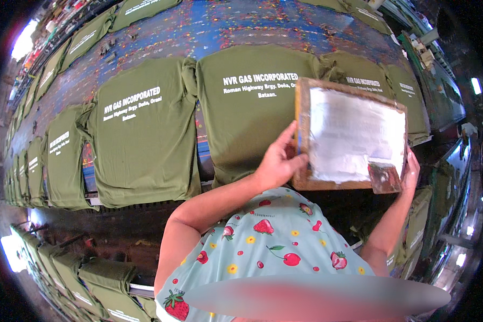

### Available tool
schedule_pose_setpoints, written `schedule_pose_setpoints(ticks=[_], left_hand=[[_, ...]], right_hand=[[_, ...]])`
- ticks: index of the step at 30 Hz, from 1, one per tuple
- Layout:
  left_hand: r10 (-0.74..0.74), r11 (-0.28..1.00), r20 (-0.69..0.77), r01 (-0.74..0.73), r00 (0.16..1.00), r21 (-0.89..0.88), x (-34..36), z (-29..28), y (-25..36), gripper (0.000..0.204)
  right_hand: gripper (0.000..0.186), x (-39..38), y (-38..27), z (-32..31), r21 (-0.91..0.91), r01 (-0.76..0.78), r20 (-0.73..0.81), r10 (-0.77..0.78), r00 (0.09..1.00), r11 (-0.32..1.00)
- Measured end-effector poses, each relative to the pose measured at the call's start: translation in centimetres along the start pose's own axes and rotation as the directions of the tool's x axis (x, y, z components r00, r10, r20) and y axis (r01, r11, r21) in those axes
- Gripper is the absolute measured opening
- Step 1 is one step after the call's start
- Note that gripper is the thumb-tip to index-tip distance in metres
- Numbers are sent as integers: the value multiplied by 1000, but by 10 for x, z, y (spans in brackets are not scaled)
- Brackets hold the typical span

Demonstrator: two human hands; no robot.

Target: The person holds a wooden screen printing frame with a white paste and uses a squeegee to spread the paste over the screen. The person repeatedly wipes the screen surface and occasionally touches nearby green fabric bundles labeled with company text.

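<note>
Our left hand (pixel 280 161) pinches the left edge of a wooden-framed screen (pixel 341 129) and our right hand (pixel 411 170) clasps its right edge, holding it tilted before our chest. At its lower right corner sits a brown block (pixel 384 178). Beyond, green shirts (pixel 145 153) on the speckled surface (pixel 172 40) already bear white lettering; whether any remain unprinted, we cannot tell.

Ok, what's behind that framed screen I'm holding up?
Past the framed screen, a large olive shirt shows at left, a second shirt above the top edge and a third shirt at right. Whatever lies directly behind it is covered.
</note>
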State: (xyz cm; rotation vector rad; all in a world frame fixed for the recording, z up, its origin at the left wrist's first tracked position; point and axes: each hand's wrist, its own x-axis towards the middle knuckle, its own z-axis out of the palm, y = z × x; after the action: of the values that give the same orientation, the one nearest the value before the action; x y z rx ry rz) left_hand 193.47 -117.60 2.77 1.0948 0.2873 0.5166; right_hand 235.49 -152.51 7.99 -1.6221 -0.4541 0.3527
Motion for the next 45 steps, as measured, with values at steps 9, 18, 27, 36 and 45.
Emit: schedule_pose_setpoints(ticks=[9, 18, 27, 36, 45], left_hand=[[304, 945, -676, -121, 672, 305, 21, -123, 47, 64], [301, 933, -767, -8, 567, 360, 26, -185, 51, 60], [255, 947, -771, 11, 583, 322, 33, -190, 47, 59], [239, 952, -773, 16, 588, 307, 37, -188, 47, 60], [181, 957, -781, 77, 598, 281, 37, -185, 53, 62]], right_hand=[[73, 64, 30, 226, 189, 11, 309, -70, 948, 982], [77, 90, 69, 312, 240, -186, 475, 52, 878, 953], [80, 96, 69, 315, 81, -112, 503, 57, 862, 990], [77, 94, 77, 316, 81, -125, 462, 73, 884, 989], [61, 95, 85, 313, 85, -181, 429, 128, 894, 980]])
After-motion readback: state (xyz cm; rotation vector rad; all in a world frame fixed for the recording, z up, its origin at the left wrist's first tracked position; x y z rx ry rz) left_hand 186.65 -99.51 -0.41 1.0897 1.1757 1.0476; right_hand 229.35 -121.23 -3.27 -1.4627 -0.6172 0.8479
